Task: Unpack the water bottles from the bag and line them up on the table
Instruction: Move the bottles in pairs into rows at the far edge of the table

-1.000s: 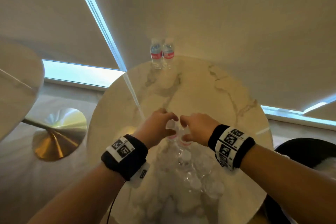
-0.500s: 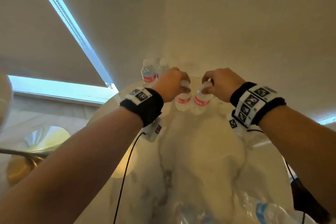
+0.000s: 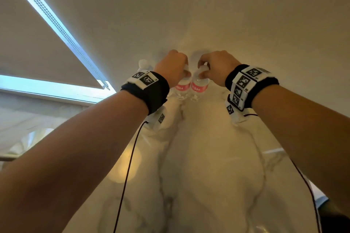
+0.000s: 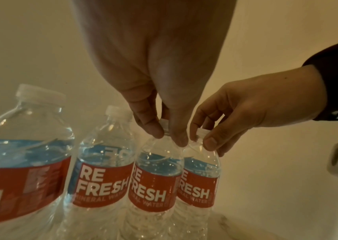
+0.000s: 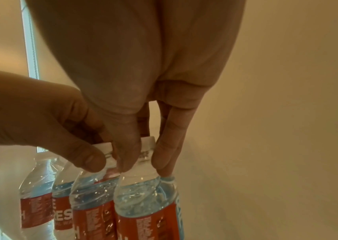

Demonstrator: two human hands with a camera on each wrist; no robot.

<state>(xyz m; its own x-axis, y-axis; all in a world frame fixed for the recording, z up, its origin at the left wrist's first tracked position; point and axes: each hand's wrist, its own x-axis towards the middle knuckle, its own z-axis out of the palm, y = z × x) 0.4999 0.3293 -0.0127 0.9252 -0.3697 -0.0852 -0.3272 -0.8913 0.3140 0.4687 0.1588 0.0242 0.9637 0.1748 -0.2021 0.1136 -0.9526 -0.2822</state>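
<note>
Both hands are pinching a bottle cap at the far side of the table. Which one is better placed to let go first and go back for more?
Probably the right hand: its clear red-labelled water bottle ends the row, with nothing beyond it. The left hand has bottles on both sides.

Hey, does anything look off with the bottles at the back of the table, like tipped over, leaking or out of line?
Nothing stands out. Four water bottles stand upright side by side, caps on, no spill visible. The left hand pinches the third bottle at its neck; the right hand pinches the fourth bottle.

four bottles [image 4: 106, 170] abreast on table [image 3: 208, 157]
</note>
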